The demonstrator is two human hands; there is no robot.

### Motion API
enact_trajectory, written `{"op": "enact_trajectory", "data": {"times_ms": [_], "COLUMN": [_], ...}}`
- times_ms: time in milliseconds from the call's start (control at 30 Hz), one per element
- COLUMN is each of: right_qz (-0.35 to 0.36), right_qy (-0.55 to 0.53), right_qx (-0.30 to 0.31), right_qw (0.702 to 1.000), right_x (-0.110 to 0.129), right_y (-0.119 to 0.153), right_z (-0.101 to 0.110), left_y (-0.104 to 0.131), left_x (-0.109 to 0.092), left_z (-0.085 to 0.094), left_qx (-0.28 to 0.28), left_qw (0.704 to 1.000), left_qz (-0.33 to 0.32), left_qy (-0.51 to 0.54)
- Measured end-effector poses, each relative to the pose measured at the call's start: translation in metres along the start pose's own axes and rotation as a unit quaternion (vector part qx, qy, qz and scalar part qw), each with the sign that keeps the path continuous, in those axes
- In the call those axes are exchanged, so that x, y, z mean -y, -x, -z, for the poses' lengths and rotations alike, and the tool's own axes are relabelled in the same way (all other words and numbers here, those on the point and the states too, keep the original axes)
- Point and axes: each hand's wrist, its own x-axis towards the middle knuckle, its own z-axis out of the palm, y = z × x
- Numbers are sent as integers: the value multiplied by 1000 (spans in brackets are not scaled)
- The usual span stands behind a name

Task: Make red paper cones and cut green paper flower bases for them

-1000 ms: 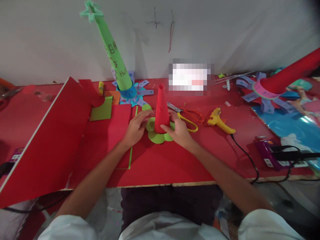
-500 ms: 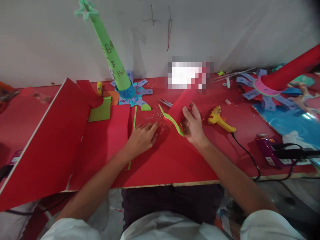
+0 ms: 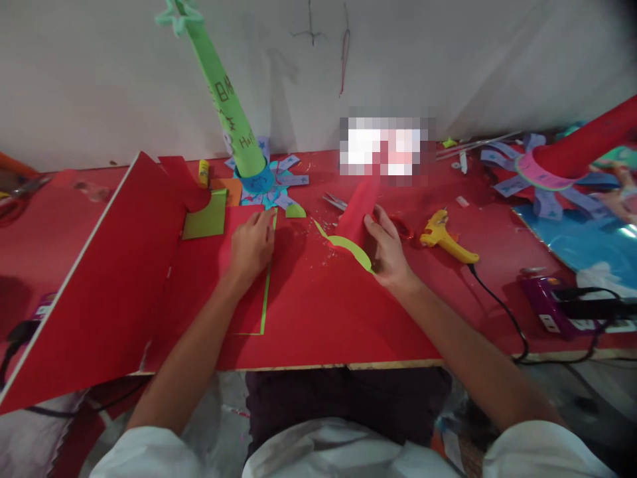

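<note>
My right hand (image 3: 391,249) is closed around the lower side of a red paper tube (image 3: 359,206), which leans up and away; its top is lost in a pixelated patch. A curved yellow-green paper strip (image 3: 351,249) runs along the tube's bottom edge. My left hand (image 3: 251,245) lies over the right edge of a red-pink paper sheet (image 3: 229,229), beside a thin green border (image 3: 267,285). Its fingers bend down out of sight, so whether they grip the sheet is hidden. Scissors (image 3: 336,201) lie partly behind the tube.
A yellow glue gun (image 3: 448,240) with a black cord lies right of my right hand. A red folded board (image 3: 99,285) stands at left. Behind is a tall green paper tower (image 3: 231,113); a purple power strip (image 3: 547,305) sits at right, a glue stick (image 3: 204,173) at back left.
My left hand has moved left and away from me, from the bare red surface onto the red-pink sheet. The red tube stays in my right hand and stands slightly more upright.
</note>
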Motion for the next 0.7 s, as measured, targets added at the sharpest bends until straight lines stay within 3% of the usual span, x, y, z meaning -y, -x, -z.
{"op": "enact_trajectory", "data": {"times_ms": [133, 200, 267, 400, 467, 533, 600, 667, 700], "right_qz": [4, 11, 13, 5, 1, 5, 14, 26, 31], "right_qy": [0, 5, 7, 5, 14, 30, 44, 52, 57], "right_qx": [25, 39, 50, 55, 61, 68, 74, 77, 79], "right_qw": [1000, 999, 999, 998, 998, 997, 996, 995, 995], "right_x": [-2, -3, -4, -6, -9, -12, -15, -16, -16], "right_y": [1, 2, 2, 2, 2, 1, -1, -1, -1], "right_z": [-1, -1, -1, 0, 1, 2, 3, 4, 4], "left_y": [-16, -25, -31, -35, -31, -25, -16, -7, -2], "left_x": [35, 50, 62, 71, 65, 50, 28, 5, -5], "left_z": [-1, -6, -13, -20, -18, -14, -12, -12, -13], "left_qx": [-123, -174, -194, -236, -245, -185, -50, 84, 118], "left_qw": [986, 955, 935, 918, 920, 919, 880, 851, 842], "left_qz": [44, 69, 90, 122, 88, -5, -107, -187, -207], "left_qy": [106, 232, 284, 295, 292, 347, 461, 484, 484]}}
